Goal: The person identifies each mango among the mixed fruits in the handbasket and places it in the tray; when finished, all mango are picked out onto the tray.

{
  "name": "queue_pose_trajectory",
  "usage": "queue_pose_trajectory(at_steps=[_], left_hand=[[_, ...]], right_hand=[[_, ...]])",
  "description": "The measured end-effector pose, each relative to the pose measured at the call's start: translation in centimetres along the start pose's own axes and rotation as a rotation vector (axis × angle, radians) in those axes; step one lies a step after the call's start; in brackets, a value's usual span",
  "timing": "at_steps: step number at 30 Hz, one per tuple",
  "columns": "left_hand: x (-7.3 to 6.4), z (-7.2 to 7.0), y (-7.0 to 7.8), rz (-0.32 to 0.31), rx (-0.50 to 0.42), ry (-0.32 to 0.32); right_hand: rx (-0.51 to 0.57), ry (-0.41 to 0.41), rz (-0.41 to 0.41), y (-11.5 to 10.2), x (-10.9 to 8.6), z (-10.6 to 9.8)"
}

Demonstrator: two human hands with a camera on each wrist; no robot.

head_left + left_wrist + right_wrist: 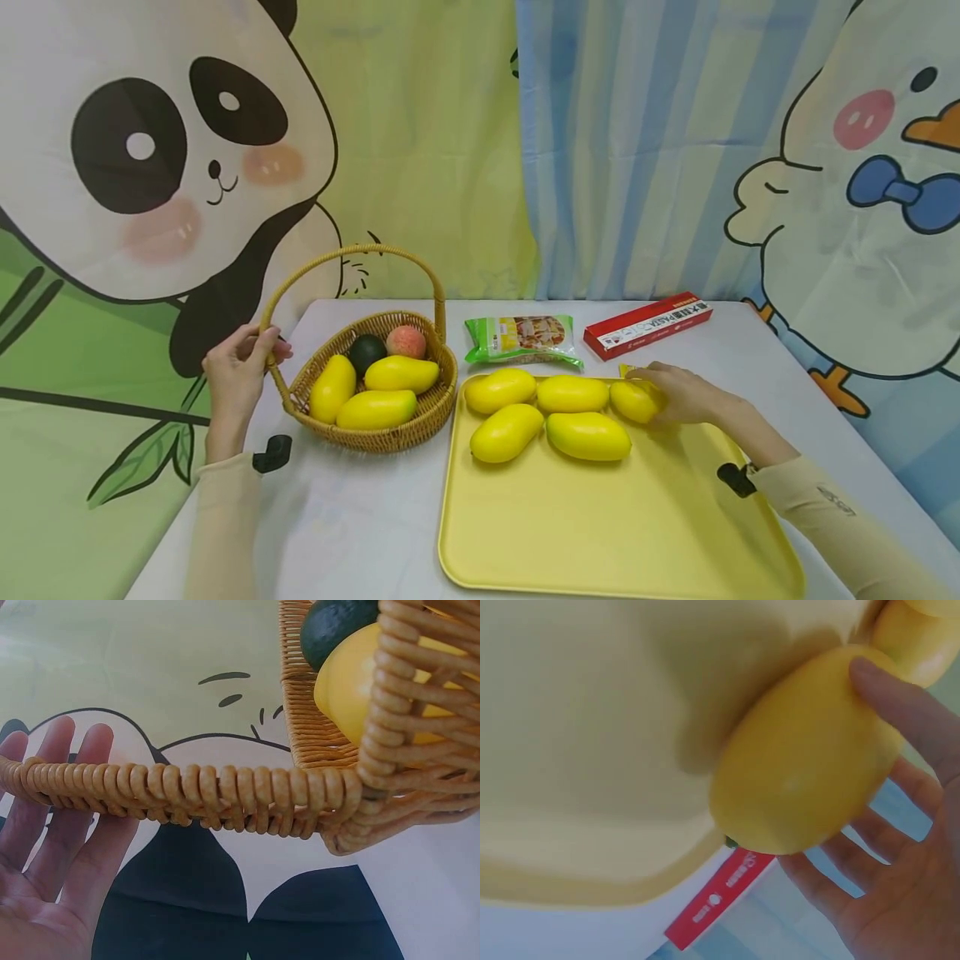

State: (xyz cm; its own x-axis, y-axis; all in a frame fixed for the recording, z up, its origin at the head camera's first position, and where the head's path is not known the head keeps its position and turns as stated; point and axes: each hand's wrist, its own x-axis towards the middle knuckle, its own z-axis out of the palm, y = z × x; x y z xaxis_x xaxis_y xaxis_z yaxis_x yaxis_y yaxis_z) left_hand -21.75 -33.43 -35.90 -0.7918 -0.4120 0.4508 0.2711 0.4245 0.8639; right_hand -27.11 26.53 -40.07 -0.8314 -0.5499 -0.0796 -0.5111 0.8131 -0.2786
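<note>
My left hand point(238, 367) holds the wicker basket's handle point(352, 250) low on its left side; in the left wrist view, fairly straight fingers point(64, 817) lie behind it. The basket point(405, 433) stands on the table and holds three yellow mangoes point(377, 410), a dark green avocado point(367, 354) and a pinkish peach point(406, 342). Over the tray's far right part, my right hand point(686, 396) grips another mango point(802, 757), thumb on its near side and fingers around the other. Several mangoes point(588, 436) lie to its left on the yellow tray point(600, 525).
Behind the tray lie a green-and-clear food packet point(525, 340) and a red pasta box point(648, 323). A small yellow corner shows behind my right hand. The white table point(345, 517) ends at a cartoon-printed curtain point(450, 150).
</note>
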Motion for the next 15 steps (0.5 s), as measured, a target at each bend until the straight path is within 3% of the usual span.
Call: queue_pose_trajectory(at_steps=[5, 9, 15], left_hand=[[-0.1, -0.2, 0.6, 0.004, 0.006, 0.005], [-0.3, -0.1, 1.2, 0.006, -0.014, 0.001], [-0.2, 0.0, 0.7, -0.010, -0.016, -0.003]], right_hand=[[0.003, 0.012, -0.007, -2.3, 1.5, -1.0], [0.033, 0.014, -0.027, -5.6, 3.4, -1.7], [0.039, 0.043, -0.165, -10.8, 7.2, -1.4]])
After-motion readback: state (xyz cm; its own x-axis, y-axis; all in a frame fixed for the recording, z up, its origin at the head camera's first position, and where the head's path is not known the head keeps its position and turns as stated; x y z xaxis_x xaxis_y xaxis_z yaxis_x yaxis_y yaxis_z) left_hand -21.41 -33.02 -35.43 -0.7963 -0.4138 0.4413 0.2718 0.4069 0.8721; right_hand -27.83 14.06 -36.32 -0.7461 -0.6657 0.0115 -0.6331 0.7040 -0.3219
